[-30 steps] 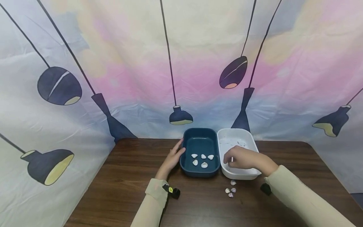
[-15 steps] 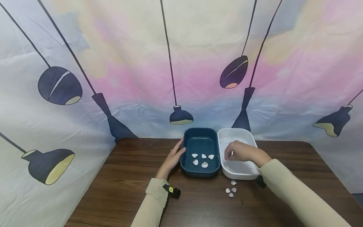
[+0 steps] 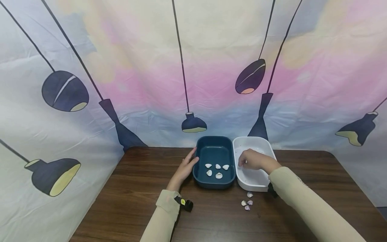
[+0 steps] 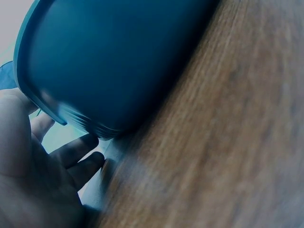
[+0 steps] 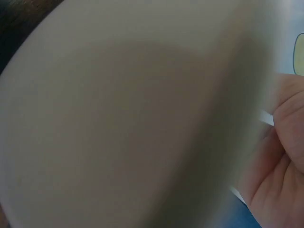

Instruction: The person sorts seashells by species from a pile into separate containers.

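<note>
My left hand (image 3: 182, 171) rests against the left side of a dark teal tray (image 3: 214, 153). In the left wrist view its loosely extended fingers (image 4: 78, 149) lie by the tray's outer wall. Several small white shells (image 3: 219, 175) lie in the tray's near half, in two loose rows. My right hand (image 3: 253, 159) reaches into the white tray (image 3: 254, 187) beside it, fingers bent down by its left inner wall. The fingertips are hidden, so I cannot see whether they pinch anything. In the right wrist view the white wall (image 5: 118, 133) covers much of that hand (image 5: 280, 190).
Several small whitish and purple shells (image 3: 250, 203) sit on the wooden table (image 3: 136, 201) in front of the white tray. Both trays stand side by side near the table's back edge, before a hanging cloth (image 3: 145, 67) printed with lamps.
My right forearm has shifted left and its sleeve now overlaps the white tray's near right corner. The right hand stays in the white tray. My left hand and the shells keep their places.
</note>
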A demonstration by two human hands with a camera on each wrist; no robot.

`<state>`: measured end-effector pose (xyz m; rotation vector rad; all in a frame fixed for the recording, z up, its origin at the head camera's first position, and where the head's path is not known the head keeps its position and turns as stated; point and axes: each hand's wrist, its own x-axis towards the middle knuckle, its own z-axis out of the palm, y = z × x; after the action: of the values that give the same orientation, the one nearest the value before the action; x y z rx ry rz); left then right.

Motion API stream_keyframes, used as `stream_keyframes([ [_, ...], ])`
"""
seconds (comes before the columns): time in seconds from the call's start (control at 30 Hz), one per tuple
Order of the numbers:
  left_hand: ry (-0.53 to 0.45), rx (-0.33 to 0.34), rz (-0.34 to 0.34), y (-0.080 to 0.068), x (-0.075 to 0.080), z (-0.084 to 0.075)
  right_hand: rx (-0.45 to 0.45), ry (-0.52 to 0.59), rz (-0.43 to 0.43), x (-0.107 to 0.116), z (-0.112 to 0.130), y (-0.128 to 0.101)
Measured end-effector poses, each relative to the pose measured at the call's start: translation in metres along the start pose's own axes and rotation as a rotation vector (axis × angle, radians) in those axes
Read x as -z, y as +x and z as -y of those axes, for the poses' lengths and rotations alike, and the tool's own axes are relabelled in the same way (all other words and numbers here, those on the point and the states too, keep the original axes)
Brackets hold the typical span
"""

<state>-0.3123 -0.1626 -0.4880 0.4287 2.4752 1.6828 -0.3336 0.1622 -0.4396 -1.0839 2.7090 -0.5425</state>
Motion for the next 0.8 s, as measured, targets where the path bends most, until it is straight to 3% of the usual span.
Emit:
stream_keyframes([
  [0.1,0.007,0.004,0.002,0.0,0.0,0.001,-0.032,0.0,0.002,-0.003,-0.001,0.002],
  [0.37,-0.012,0.007,-0.027,0.02,-0.006,0.041,-0.132,-0.072,0.032,-0.011,-0.007,0.006],
  [0.8,-0.023,0.017,-0.057,0.018,-0.008,0.041,-0.151,-0.065,0.046,-0.007,0.002,-0.01],
])
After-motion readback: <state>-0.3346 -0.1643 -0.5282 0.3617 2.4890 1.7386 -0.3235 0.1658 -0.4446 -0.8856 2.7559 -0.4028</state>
